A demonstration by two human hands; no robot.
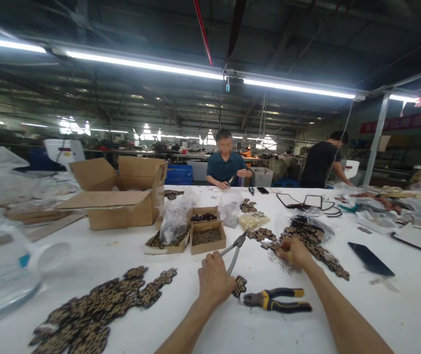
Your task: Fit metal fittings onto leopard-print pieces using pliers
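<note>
My left hand [213,278] is closed around the handle of grey metal pliers [237,244], which point up and away to the right. A leopard-print flower-shaped patch [239,285] lies on the table beside that hand. My right hand [294,252] has its fingers bent together over a scatter of tiny silvery pieces [285,265]; what they pinch, if anything, is too small to make out. Just beyond it lies a heap of leopard-print patches [308,238]. Between my forearms rests a second pair of pliers [276,300] with black and yellow handles.
A pile of leopard-print patches [99,307] covers the left front. Small boxes of brass-coloured bits [206,237] and an opened carton [120,211] stand behind. A dark phone [371,259] lies at right. A person [226,162] works across the white table [181,314].
</note>
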